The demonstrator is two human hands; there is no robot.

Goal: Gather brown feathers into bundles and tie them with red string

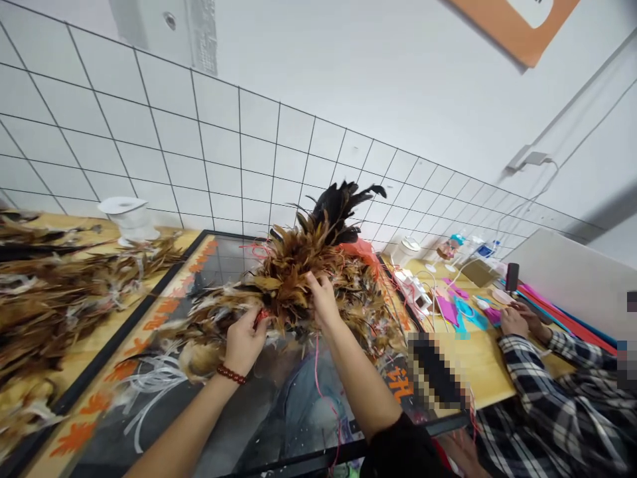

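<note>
A bushy bundle of brown and black feathers [303, 259] stands over a glass-topped table [219, 418]. My left hand [243, 342], with a dark red bead bracelet on the wrist, grips the bundle's lower left part, where red cord shows between the fingers. My right hand [323, 299] pinches into the feathers near the bundle's middle. A thin red cord [318, 372] hangs down from the bundle beside my right forearm.
More brown feathers [54, 292] lie piled at the left. A white ribbon spool [130, 219] stands by the tiled wall. White strips [154, 378] lie on the glass. At the right another person in a plaid sleeve [552, 392] works among pink and blue paper pieces [460, 309].
</note>
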